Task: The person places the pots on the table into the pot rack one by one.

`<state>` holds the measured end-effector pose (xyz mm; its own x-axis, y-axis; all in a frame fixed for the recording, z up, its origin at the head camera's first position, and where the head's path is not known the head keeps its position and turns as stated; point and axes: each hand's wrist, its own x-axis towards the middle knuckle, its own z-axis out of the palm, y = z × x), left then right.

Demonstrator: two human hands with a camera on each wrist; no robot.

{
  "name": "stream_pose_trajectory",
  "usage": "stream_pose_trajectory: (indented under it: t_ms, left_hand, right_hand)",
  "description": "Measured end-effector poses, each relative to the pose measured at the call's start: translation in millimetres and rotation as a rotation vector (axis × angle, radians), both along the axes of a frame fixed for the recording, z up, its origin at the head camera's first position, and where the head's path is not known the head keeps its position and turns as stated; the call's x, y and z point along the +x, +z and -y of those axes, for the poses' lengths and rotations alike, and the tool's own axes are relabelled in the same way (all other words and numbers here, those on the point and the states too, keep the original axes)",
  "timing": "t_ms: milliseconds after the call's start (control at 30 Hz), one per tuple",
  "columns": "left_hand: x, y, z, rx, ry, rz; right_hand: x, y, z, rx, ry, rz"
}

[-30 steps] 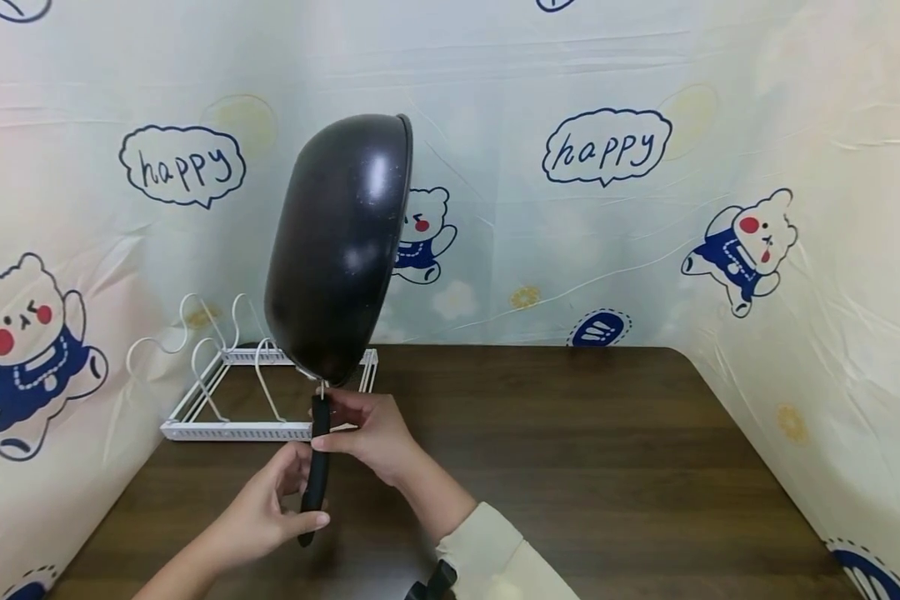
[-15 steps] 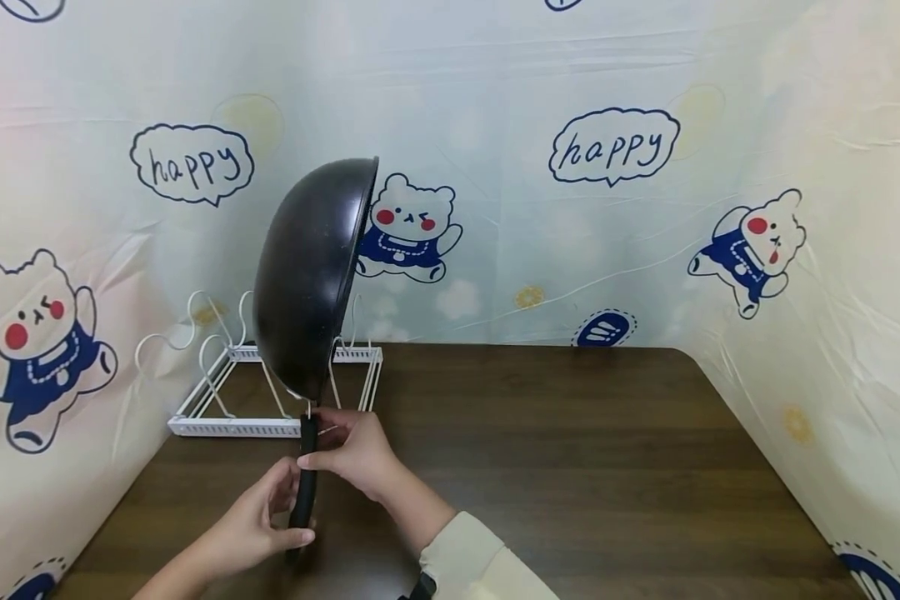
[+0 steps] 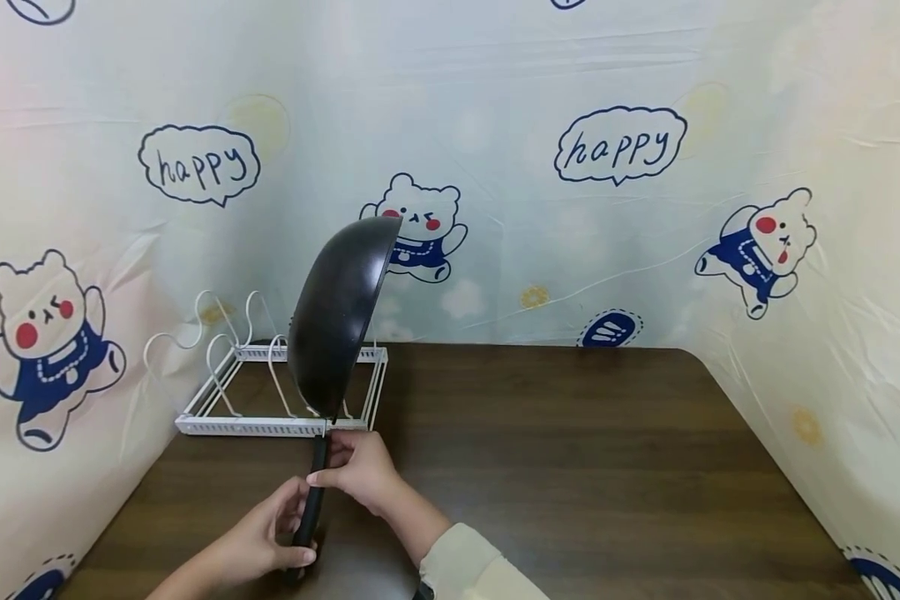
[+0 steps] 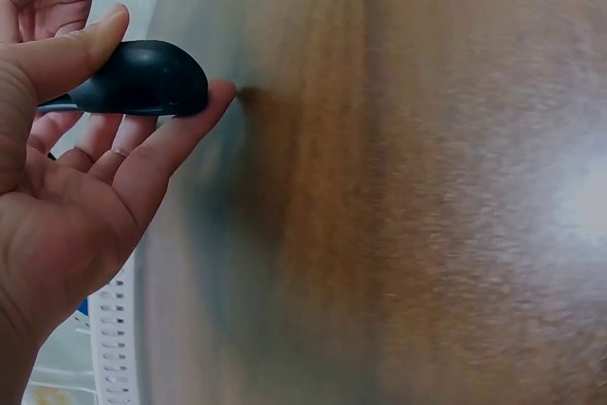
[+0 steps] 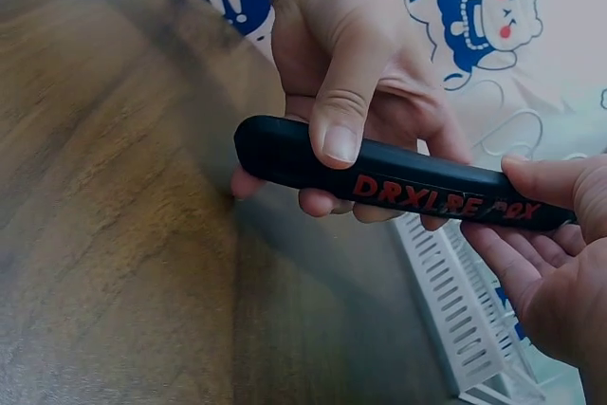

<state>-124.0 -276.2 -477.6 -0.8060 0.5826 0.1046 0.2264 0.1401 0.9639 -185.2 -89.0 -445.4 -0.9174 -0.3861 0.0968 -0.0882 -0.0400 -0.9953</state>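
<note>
A black wok (image 3: pixel 341 317) stands on edge in the head view, tilted to the right, its rounded outside facing left. Its black handle (image 3: pixel 317 496) points down toward me. My left hand (image 3: pixel 258 542) holds the lower end, thumb on one side and fingers on the other. Higher up, close to the bowl, my right hand (image 3: pixel 363 471) pinches the handle. In the right wrist view, red lettering runs along the handle (image 5: pixel 285 154). The wok overlaps the right part of a white wire rack (image 3: pixel 243 427); whether they touch I cannot tell.
The rack has several curved wire dividers (image 3: pixel 217 375) and rests at the back left of the brown wooden table (image 3: pixel 570 467). A patterned cloth (image 3: pixel 510 167) hangs behind the table and at both sides.
The wok has come down in the head view and now leans further right, showing its side more edge-on. Both hands have moved slightly down with the handle and keep hold of it.
</note>
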Motion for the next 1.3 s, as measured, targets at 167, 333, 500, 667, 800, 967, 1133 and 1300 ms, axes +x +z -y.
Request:
stream_pose_trajectory:
  t_ms: [167,333,500,667,800,967,1133,1300]
  left_hand:
    - [3.6,0.5,1,0.079,-0.02,0.188]
    - [6.0,-4.2,1,0.196,-0.086,0.349]
    - [9.8,-10.7,0,0.282,-0.123,0.434]
    - [9.3,-10.1,-2,0.248,-0.08,0.433]
    - [7.4,-7.6,-2,0.188,-0.03,0.417]
    - [3.7,-6.3,-2,0.151,-0.03,0.383]
    - [-1.0,-3.8,-3,0.103,-0.027,0.354]
    - [-2.2,2.1,1,0.056,0.032,0.389]
  right_hand:
    - [2.2,-1.4,2,0.031,-0.032,0.012]
    - [4.5,-3.2,5,0.039,-0.034,0.037]
    - [6.9,-4.2,7,0.067,-0.037,0.051]
    - [5.2,-2.7,7,0.115,-0.042,0.048]
    - [4.0,-1.5,8,0.165,-0.039,0.024]
    - [2.8,-3.6,7,0.17,-0.038,0.024]
    - [0.7,-7.1,3,0.106,-0.044,0.058]
    - [2.1,-10.5,-6,0.034,-0.054,0.139]
